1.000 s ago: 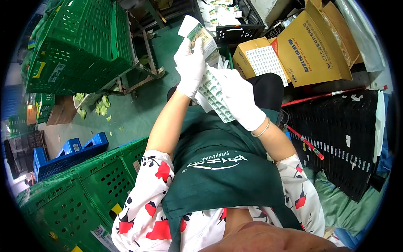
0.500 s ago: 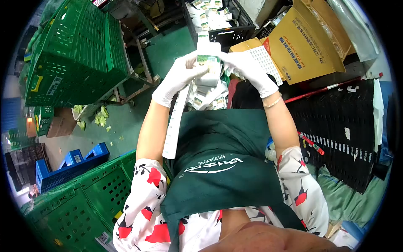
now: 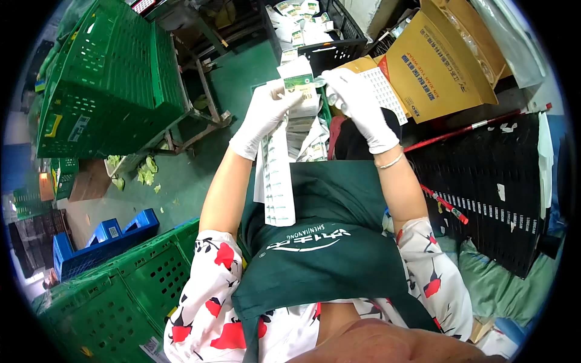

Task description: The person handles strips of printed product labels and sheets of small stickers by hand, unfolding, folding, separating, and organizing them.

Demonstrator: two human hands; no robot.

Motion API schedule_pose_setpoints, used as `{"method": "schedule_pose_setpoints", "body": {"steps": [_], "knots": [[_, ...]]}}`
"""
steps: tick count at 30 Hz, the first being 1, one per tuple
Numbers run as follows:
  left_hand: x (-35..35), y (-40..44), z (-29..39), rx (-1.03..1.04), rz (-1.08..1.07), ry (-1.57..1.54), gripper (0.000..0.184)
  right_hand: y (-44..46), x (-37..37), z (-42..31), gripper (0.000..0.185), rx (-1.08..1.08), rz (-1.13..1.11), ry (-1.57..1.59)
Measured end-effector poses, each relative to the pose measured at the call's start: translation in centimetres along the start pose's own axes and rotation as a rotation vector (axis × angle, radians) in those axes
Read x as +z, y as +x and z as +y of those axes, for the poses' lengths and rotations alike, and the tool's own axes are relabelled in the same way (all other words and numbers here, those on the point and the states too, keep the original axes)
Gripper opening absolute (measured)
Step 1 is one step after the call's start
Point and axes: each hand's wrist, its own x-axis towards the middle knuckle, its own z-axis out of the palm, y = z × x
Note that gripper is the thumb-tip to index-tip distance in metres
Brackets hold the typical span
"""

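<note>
My left hand [image 3: 264, 115], in a white glove, is closed on a strip of printed stickers [image 3: 278, 181] that hangs down over the green apron. Its thumb and fingers also touch a white and green packet [image 3: 298, 78]. My right hand [image 3: 357, 106], gloved too, is at the packet's right side with its fingers bent, pinching a small clear piece, perhaps a sticker [image 3: 319, 82]. Below the packet, more white packets [image 3: 310, 140] lie in a green crate between the knees.
A black crate [image 3: 333, 55] of packets stands ahead. To the right are an open cardboard box [image 3: 439, 66], a sticker sheet [image 3: 385, 95] and stacked black crates [image 3: 484, 187]. Green crates [image 3: 109, 85] and a blue pallet [image 3: 103, 245] are at the left.
Since a second ago, my hands have moved apart around a packet, and the sticker strip has swung to hang from my left hand. Over the last half second my right hand shifted slightly.
</note>
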Motion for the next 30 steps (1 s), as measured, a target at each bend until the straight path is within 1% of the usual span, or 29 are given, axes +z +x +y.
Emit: {"method": "schedule_pose_setpoints", "body": {"steps": [1, 2, 4, 7, 8, 10, 11, 12, 14, 15, 16, 18, 19, 20, 22, 23, 25, 26, 27, 28, 30], "knots": [[0.0, 0.2, -0.2, 0.029, -0.006, 0.103, 0.029, 0.6, 1.0, 1.1, 0.025, -0.159, 0.017, 0.022], [0.1, 0.2, -0.3, 0.027, -0.013, 0.081, 0.029, 1.0, 1.4, 1.7, 0.026, -0.013, 0.022, 0.099], [0.7, -0.3, 0.3, 0.021, -0.021, 0.037, 0.03, 1.2, 2.3, 2.0, 0.026, -0.078, 0.085, -0.177], [0.0, -0.6, 0.5, -0.013, -0.022, 0.071, 0.031, 1.5, 2.5, 1.7, 0.025, -0.066, 0.203, -0.532], [-0.4, -0.7, 0.4, -0.027, -0.034, 0.092, 0.031, 1.5, 2.2, 1.5, 0.025, -0.05, 0.067, -0.385], [-0.5, -0.9, 0.8, -0.012, -0.017, 0.001, 0.032, 1.3, 1.1, 1.3, 0.026, -0.012, -0.196, -0.089], [-0.5, -0.9, 0.9, 0.0, -0.009, -0.047, 0.032, 0.8, 0.8, 1.2, 0.027, -0.015, -0.295, -0.127], [-0.8, -0.6, 1.3, -0.045, 0.019, -0.05, 0.031, 0.0, 0.7, 0.0, 0.026, -0.04, -0.36, -0.177], [-0.6, -0.3, 2.1, -0.066, 0.095, -0.153, 0.029, -0.8, 0.3, 0.1, 0.023, -0.039, -0.423, -0.314], [-0.5, -0.3, 2.0, -0.062, 0.096, -0.181, 0.028, -1.1, 0.2, -0.5, 0.025, 0.155, -0.332, -0.237], [-0.4, -0.3, 1.8, -0.042, 0.078, -0.132, 0.028, -0.7, 0.1, 0.5, 0.026, 0.061, -0.176, -0.211], [0.0, -0.2, 1.0, -0.004, 0.038, -0.034, 0.028, -0.3, -0.7, -0.2, 0.031, 0.015, -0.037, 0.027], [0.2, 0.0, 0.3, 0.024, 0.024, -0.011, 0.028, 0.1, -0.6, -0.6, 0.026, 0.048, 0.033, 0.14], [0.5, 0.1, -0.2, 0.052, 0.009, 0.014, 0.029, 0.3, 0.0, -0.2, 0.026, -0.014, 0.056, 0.124], [0.8, 0.0, -0.2, 0.034, 0.001, 0.057, 0.031, 0.9, 1.3, 0.7, 0.027, -0.143, 0.101, 0.092], [0.9, 0.0, -0.1, 0.009, -0.006, 0.096, 0.03, 1.0, 1.5, 0.7, 0.031, -0.116, 0.051, 0.049], [1.0, -0.2, 0.6, -0.041, -0.013, 0.173, 0.03, 1.1, 2.2, 0.9, 0.033, -0.167, 0.173, -0.258], [1.0, -0.4, 0.8, -0.037, -0.022, 0.121, 0.029, 1.1, 2.5, 1.1, 0.034, -0.191, 0.23, -0.409], [0.9, -0.6, 1.0, -0.033, -0.028, 0.07, 0.029, 1.2, 2.6, 1.5, 0.035, -0.311, 0.421, -0.607], [0.7, -0.7, 1.1, -0.028, -0.037, 0.019, 0.029, 1.4, 2.3, 1.6, 0.033, -0.213, 0.281, -0.455], [0.3, -0.9, 1.0, -0.048, -0.03, 0.047, 0.029, 1.4, 1.2, 1.7, 0.031, -0.014, 0.009, -0.154]]}}
